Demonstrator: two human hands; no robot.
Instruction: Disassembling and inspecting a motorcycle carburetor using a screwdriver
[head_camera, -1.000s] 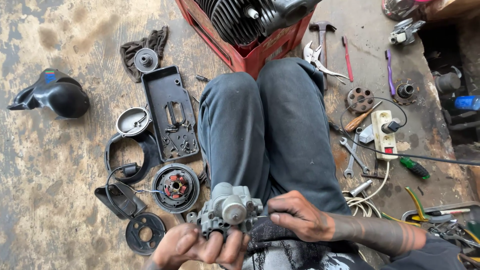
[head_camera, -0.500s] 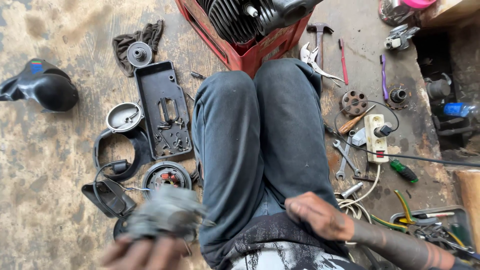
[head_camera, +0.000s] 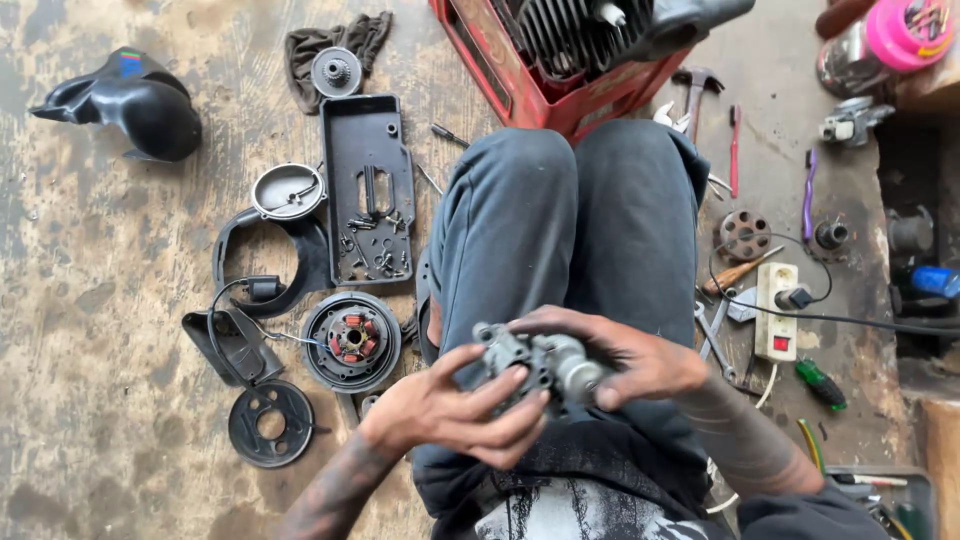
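Carburetor (head_camera: 535, 365) sat over my lap, gripped in both hands — left hand (head_camera: 450, 410) cupping it from below, fingers (head_camera: 500, 385) curled on its body, right hand (head_camera: 625, 355) clamped on its round end. Flywheel (head_camera: 351, 341), covers and tray (head_camera: 368, 190) lay stripped on the floor — reassembly, I judged, not begun.

A small sticker (head_camera: 130, 62) in red, green and blue sits on the black cowl, far up and left of the hands' grip. No packages, signs or screens show anywhere else here.
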